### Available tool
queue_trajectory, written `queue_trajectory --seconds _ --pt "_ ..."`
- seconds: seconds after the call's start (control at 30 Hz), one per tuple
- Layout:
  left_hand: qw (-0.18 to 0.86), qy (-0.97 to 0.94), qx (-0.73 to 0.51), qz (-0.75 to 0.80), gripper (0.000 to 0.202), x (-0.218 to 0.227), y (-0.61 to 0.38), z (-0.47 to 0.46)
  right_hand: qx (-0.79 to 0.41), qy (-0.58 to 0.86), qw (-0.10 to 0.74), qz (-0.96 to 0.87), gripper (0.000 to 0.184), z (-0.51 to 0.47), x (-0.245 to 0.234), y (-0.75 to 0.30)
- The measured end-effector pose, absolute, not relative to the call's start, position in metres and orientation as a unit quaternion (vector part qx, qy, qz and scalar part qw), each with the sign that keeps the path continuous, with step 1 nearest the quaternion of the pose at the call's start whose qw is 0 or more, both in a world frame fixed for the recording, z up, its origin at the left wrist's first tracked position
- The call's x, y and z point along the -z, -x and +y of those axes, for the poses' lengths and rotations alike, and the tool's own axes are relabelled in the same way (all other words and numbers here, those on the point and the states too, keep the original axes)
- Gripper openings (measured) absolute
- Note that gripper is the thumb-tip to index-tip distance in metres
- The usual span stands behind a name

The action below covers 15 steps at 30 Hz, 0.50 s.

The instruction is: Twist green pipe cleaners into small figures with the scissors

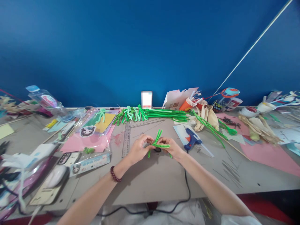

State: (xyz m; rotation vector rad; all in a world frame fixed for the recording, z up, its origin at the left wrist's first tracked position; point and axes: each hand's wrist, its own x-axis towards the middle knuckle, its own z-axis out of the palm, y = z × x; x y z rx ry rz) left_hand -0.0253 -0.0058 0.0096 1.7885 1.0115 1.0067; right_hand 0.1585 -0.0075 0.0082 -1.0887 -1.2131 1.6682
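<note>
Bright green pipe cleaners (161, 145), crossed and bent together, are held over the middle of the table. My left hand (141, 147) pinches them from the left, thumb and forefinger closed at the crossing. From the right, my right hand (172, 147) grips the same piece, its fingers partly hidden behind the green strands. One strand sticks up between the hands and short ends hang below. Behind them lies a row of green pipe cleaners (164, 114), with several twisted light-green figures (133, 113) at its left end.
A blue glue gun (192, 139) lies right of my hands, its black cord (187, 184) running to the table's front edge. To the left are a steel ruler (126, 139), a plastic bag of coloured paper (93, 134) and a white mouse (55, 176). Thin wires (231, 172) lie at right.
</note>
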Motion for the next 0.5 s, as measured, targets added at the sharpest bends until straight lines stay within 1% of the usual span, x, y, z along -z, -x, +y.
queue_trajectory --seconds 0.13,0.27,0.37,0.5 --pt "0.397 -0.721 -0.402 0.401 0.016 -0.0096 0.0252 -0.0076 -0.65 0.427 0.395 -0.49 0.035 -0.0083 -0.0095 -0.1581" --pt "0.341 -0.748 -0.402 0.404 0.009 -0.011 0.0263 -0.0074 -0.639 0.433 0.399 -0.495 0.035 -0.0083 -0.0096 -0.1585" --pt "0.309 -0.755 -0.409 0.408 0.008 -0.0122 0.0268 -0.0072 -0.644 0.433 0.392 -0.494 0.036 -0.0072 -0.0069 -0.1596" --pt "0.316 -0.748 -0.416 0.409 0.006 -0.0134 0.0262 -0.0084 -0.679 0.419 0.385 -0.463 0.034 -0.0066 -0.0033 -0.16"
